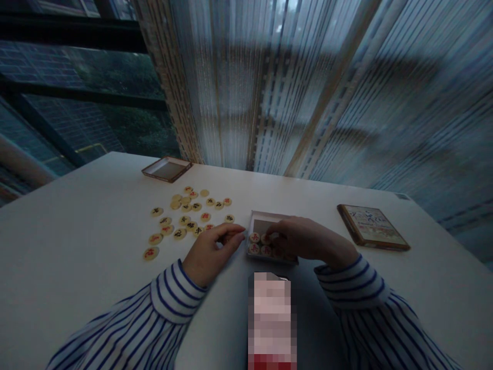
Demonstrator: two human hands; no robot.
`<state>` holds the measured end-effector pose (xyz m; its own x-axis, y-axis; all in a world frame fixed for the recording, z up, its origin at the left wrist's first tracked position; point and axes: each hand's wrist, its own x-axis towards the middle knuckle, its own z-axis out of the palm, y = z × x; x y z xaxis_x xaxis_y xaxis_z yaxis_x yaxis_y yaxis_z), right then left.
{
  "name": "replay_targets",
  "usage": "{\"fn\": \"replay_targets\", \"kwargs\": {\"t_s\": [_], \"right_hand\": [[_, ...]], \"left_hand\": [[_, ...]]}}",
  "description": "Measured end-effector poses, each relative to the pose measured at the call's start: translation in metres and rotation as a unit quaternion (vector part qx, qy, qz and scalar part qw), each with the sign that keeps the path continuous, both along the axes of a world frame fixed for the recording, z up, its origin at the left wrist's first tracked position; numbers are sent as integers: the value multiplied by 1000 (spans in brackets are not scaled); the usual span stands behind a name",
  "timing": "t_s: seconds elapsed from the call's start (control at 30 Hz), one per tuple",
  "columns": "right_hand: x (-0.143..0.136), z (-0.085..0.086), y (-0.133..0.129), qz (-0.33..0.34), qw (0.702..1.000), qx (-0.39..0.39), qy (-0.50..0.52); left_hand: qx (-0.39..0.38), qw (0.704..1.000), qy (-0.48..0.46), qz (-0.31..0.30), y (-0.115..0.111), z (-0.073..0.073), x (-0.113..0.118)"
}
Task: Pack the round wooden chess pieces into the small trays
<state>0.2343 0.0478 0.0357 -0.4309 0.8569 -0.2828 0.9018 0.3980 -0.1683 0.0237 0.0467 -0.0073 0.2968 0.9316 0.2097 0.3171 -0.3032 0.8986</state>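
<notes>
My right hand (302, 237) reaches into an open shallow box (283, 215), its bent fingers closed on a xiangqi piece (265, 239) in the upper row there. More round pieces with red characters, such as this red-marked piece (253, 248), lie in rows at the near left of the box. The hand hides the box's right part. Just left of the box, my left hand (213, 252) has its thumb and fingers drawn together, fingertips by the box's side; what they hold, if anything, is hidden. Loose xiangqi pieces (184, 221), with red or black characters, lie scattered left of it.
An open box lid or tray (167, 169) lies at the table's far left edge. On the right rests a flat box with a printed cover (373, 226). A blurred-out object (272, 321) is at the near edge of the white table (96, 221). String curtains (308, 92) hang behind.
</notes>
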Motion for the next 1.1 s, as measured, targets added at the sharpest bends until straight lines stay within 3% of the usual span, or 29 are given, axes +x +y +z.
{"fn": "replay_targets", "kwargs": {"t_s": [0.33, 0.57, 0.87, 1.1], "right_hand": [[0, 2, 0, -9, 1000, 18, -2], [15, 0, 1, -47, 997, 50, -42], [15, 15, -3, -57, 992, 84, -74], [12, 24, -15, -70, 992, 92, -55]], "left_hand": [[-9, 1000, -4, -3, -1, 2, 0], [3, 1000, 16, 0, 0, -2, 0], [88, 993, 82, 11, 2, -5, -3], [179, 974, 136, -24, 0, -3, -2]]}}
